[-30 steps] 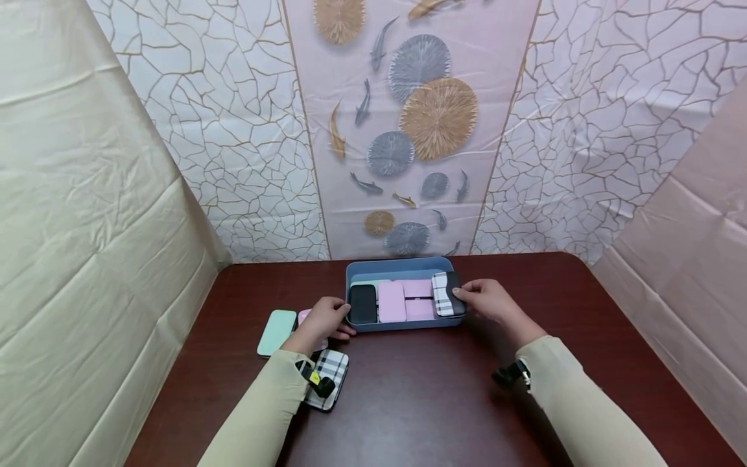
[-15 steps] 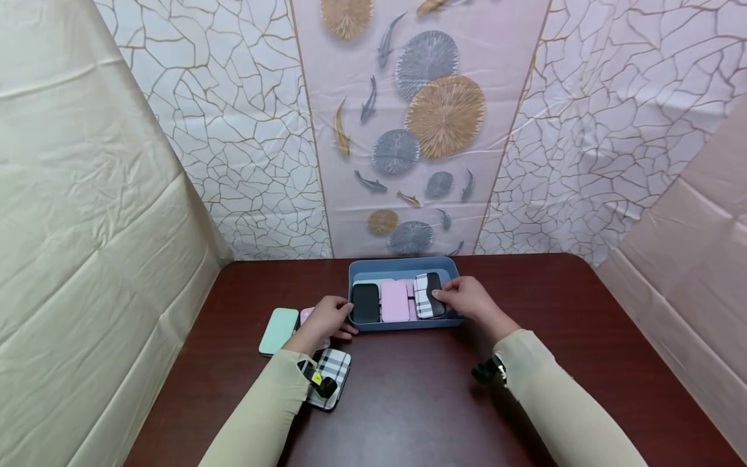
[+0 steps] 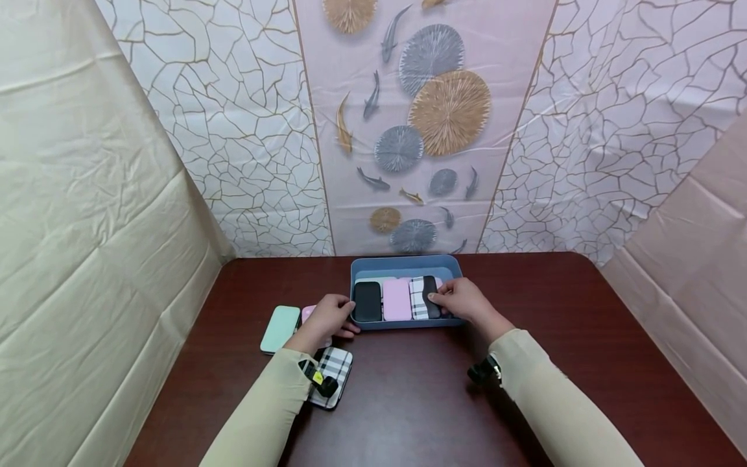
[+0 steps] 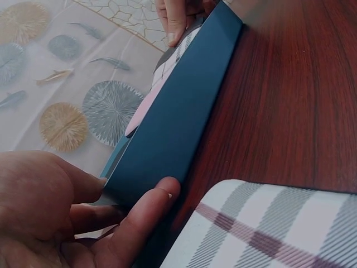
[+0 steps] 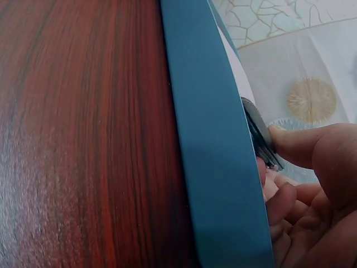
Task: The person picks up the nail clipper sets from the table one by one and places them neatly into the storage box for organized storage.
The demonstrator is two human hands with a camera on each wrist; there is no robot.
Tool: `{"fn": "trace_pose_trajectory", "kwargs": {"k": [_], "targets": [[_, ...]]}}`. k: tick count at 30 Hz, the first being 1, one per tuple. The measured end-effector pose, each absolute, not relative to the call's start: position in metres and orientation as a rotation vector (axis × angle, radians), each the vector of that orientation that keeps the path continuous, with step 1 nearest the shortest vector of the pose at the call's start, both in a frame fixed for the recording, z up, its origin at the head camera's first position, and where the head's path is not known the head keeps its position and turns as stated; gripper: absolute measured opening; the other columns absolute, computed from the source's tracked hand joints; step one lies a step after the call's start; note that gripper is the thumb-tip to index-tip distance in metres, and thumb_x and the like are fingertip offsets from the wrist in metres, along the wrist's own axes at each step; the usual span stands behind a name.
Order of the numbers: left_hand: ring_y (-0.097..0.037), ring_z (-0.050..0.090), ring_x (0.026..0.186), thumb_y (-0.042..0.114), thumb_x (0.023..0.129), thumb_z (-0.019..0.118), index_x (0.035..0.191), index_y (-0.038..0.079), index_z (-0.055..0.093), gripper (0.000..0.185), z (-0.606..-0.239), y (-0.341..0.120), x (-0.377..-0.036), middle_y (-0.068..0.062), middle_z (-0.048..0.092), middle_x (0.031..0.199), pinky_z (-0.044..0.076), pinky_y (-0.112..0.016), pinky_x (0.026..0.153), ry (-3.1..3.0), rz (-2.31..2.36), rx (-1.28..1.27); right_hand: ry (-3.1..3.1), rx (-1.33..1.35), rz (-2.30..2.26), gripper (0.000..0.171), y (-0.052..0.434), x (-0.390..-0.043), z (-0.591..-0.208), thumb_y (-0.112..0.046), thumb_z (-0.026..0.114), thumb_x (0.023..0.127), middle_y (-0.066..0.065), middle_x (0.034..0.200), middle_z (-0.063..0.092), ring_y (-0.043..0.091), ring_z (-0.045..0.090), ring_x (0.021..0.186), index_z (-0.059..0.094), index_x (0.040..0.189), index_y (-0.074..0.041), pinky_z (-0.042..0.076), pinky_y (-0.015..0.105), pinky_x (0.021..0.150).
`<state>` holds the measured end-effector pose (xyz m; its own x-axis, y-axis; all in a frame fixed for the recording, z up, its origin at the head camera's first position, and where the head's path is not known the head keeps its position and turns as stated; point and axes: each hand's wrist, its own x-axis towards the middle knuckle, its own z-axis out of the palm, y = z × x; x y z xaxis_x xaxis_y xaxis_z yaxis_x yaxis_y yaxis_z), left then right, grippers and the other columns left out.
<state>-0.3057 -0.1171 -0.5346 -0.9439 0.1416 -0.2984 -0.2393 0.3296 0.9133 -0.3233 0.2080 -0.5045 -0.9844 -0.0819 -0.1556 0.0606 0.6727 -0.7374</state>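
Observation:
In the head view a blue rectangular tray [image 3: 403,324] stands near the table's back edge. My left hand [image 3: 328,316] grips its front-left corner; the left wrist view shows the thumb at the rim and a fingertip [image 4: 167,187] on the outer front wall. With thumb and fingers, my right hand [image 3: 467,300] pinches a flat plaid-and-black case [image 3: 417,299] inside the tray, beside a pink case [image 3: 397,299]. A black case [image 3: 367,301] lies at the left end. More cases underneath are mostly hidden. In the right wrist view only the held case's edge [image 5: 256,131] shows.
Left of the tray, a mint case [image 3: 281,329], a pink case [image 3: 307,313] partly behind my left hand, and a plaid case [image 3: 335,371] under my left wrist lie on the dark red table [image 3: 403,395]. Patterned cloth [image 3: 262,162] hangs behind.
My right hand has moved the plaid-and-black case leftward from the tray's right end and down beside the pink case. The left hand stays at the tray's corner.

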Motion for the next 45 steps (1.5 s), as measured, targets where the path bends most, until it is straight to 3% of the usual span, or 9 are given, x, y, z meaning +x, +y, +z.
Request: {"fn": "trace_pose_trajectory", "kwargs": {"k": [11,23,33,39,45], "targets": [[-0.025,0.080,0.078,0.018,0.118,0.054,0.152,-0.007,0.056,0.043,-0.537,-0.117,-0.307,-0.024,0.069,0.124,0.066,-0.037,0.066,2.270,1.652,-0.091,2.801,-0.028,-1.073,0.034,0.213,-0.324,-0.508,-0.032,0.082,0.101,0.008,0.086,0.074,0.018,0.068,0.071,0.078,0.113,0.000,0.058,0.033,0.065],[-0.027,0.080,0.083,0.018,0.118,0.055,0.156,-0.008,0.052,0.046,-0.539,-0.118,-0.309,-0.030,0.059,0.146,0.066,-0.039,0.068,2.234,1.676,-0.064,3.059,-0.083,-0.965,0.030,0.207,-0.315,-0.507,-0.036,0.082,0.100,0.004,0.079,0.068,0.020,0.063,0.071,0.073,0.101,-0.007,0.052,0.038,0.067],[-0.026,0.080,0.082,0.018,0.118,0.055,0.157,-0.007,0.050,0.047,-0.541,-0.120,-0.311,-0.029,0.060,0.144,0.066,-0.039,0.068,2.224,1.683,-0.083,3.126,-0.411,-1.064,0.022,0.154,-0.276,-0.499,-0.032,0.083,0.099,-0.006,0.067,0.058,0.014,0.055,0.062,0.073,0.090,-0.014,0.048,0.037,0.064],[-0.026,0.080,0.083,0.020,0.118,0.055,0.157,-0.007,0.051,0.047,-0.540,-0.121,-0.311,-0.028,0.063,0.140,0.066,-0.039,0.068,2.204,1.688,-0.079,2.820,-0.704,-0.925,0.021,0.114,-0.250,-0.508,-0.033,0.083,0.100,-0.012,0.076,0.068,0.004,0.063,0.066,0.076,0.100,-0.013,0.056,0.032,0.068],[-0.026,0.080,0.086,0.020,0.118,0.054,0.157,-0.007,0.051,0.048,-0.539,-0.123,-0.310,-0.027,0.063,0.140,0.066,-0.036,0.069,2.210,1.674,-0.056,2.753,-0.861,-0.699,0.048,0.073,-0.230,-0.514,-0.050,0.084,0.097,-0.002,0.098,0.069,0.011,0.064,0.083,0.074,0.119,-0.008,0.056,0.036,0.077]]}}
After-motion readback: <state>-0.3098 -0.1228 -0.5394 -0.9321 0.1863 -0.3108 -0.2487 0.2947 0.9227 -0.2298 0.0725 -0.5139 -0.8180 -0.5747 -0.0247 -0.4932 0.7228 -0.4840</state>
